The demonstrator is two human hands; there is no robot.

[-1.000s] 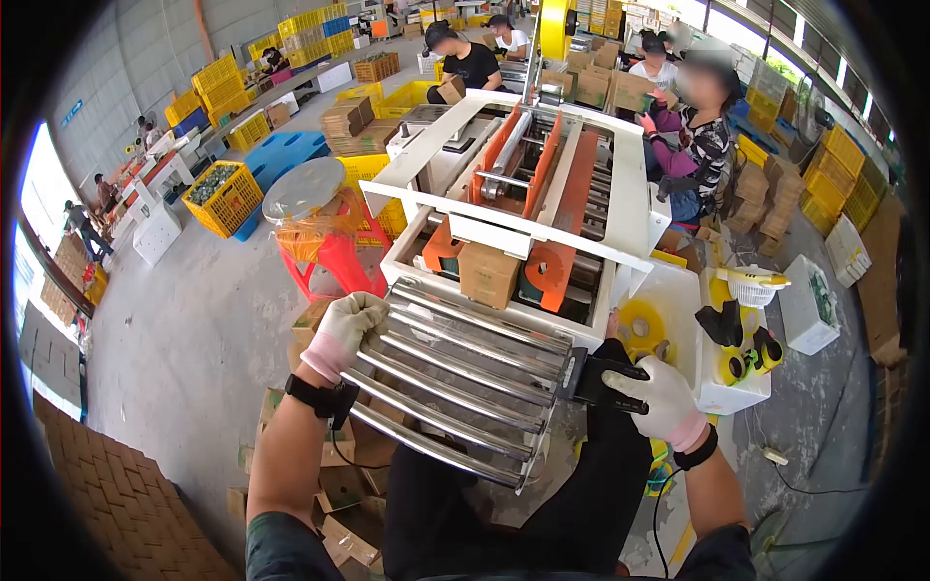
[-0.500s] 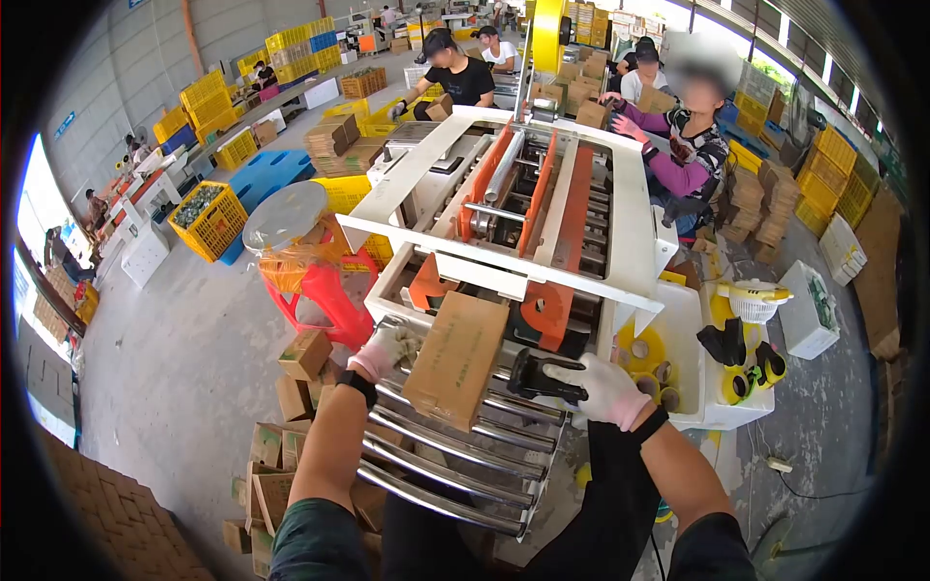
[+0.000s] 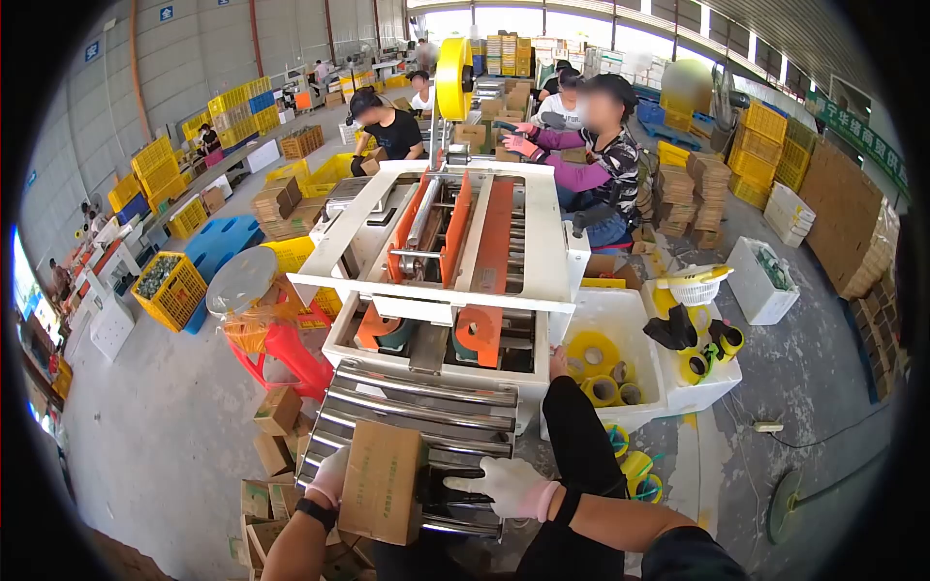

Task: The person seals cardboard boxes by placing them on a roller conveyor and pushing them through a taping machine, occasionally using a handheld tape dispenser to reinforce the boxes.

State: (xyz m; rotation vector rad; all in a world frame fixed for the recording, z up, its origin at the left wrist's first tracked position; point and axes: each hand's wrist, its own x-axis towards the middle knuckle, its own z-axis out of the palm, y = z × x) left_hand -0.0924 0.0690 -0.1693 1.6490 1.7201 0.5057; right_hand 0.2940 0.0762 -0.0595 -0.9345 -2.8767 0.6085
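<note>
A taped cardboard box point(image 3: 383, 481) with green print rests at the near end of the steel rollers point(image 3: 455, 424), close to my body. My left hand point(image 3: 329, 476), in a white glove, grips the left side of this box, its fingers partly hidden. In my gloved right hand point(image 3: 504, 486) is a black handheld tool point(image 3: 444, 489), its front end right at the box's right side and one finger stretched along it. Past the rollers stands the white carton-sealing machine point(image 3: 441, 366) with orange guides and a yellow tape roll point(image 3: 452, 79) on top.
Several cardboard boxes point(image 3: 278, 411) lie piled left of the rollers, beside a red stool point(image 3: 291, 358). To the right stands a white foam bin point(image 3: 635, 412) with tape rolls. A person in purple sleeves point(image 3: 572, 155) works beyond the machine, another in black point(image 3: 395, 137) across from them.
The box has come back along the rollers from the machine's mouth towards my body, with both hands. The black tool has moved with it to the box's right side. The view has turned right.
</note>
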